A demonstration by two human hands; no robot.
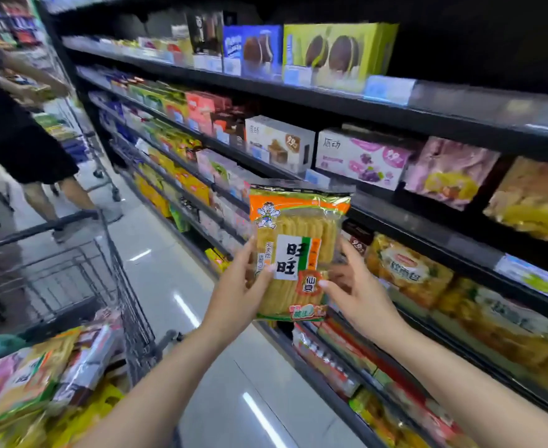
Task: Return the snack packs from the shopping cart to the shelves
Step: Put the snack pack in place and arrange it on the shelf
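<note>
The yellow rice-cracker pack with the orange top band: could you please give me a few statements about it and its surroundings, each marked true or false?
1. Both hands hold the yellow rice-cracker pack with the orange top band. True: the left hand and the right hand each have a grip on one side.
2. The pack lies flat on a shelf. False: it is held upright in front of the black shelves.
3. The grey wire shopping cart holds no packs. False: several snack packs lie in it.
4. Another person stands further down the aisle. True.
</note>
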